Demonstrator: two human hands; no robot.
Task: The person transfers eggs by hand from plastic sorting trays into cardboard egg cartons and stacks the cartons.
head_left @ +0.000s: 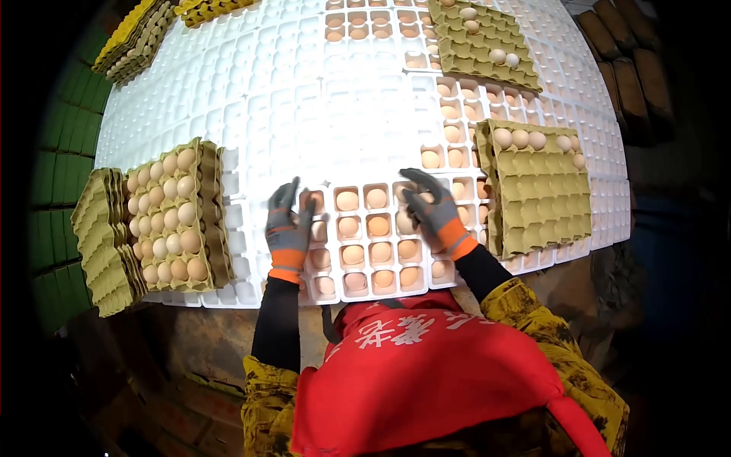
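Over eggs (378,225), left hand (288,228) forward, right hand (435,209) slanted

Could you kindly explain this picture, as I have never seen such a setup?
There is no machine here: a person works with two gloved hands, the left hand and the right hand. The picture comes from a camera worn on the head, looking forward and down, so the red apron shows too. White compartment trays cover the surface, many cells holding eggs. Tan egg trays sit at both sides, also carrying eggs. Both hands are spread; neither clearly holds an egg.
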